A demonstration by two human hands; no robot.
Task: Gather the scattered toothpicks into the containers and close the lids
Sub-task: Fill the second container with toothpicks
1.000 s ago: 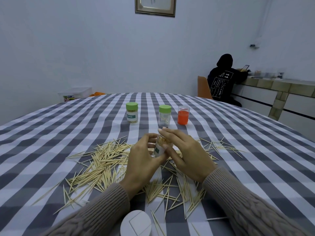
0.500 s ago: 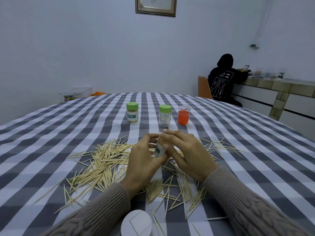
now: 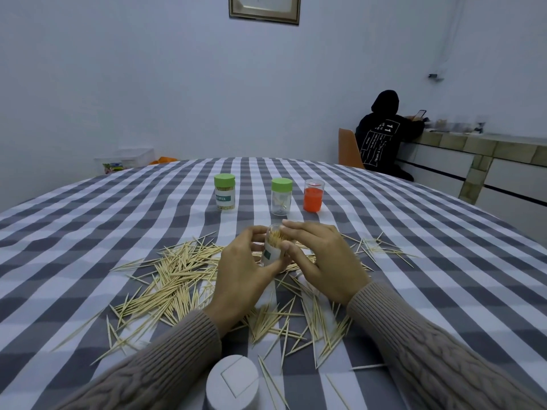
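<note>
Wooden toothpicks lie strewn across the checked tablecloth in front of the person, with a thinner scatter off to the right, while the left hand curls round a small clear container held just above the pile, tilted with its open mouth toward the far side. The right hand curls its fingers over that mouth, apparently pressing the packed sticks in. The risk, as I judge it, is that the tilted, lidless jar spills its load back onto the cloth if the right fingers lift away, or that sticks standing proud of the rim stop a lid seating. The jar looks nearly full, tips bunched tightly, a white and green label on its side. Beyond it stand two green-lidded jars and, closed, and an orange cup. A white lid sits at the near edge, likely this jar's.
</note>
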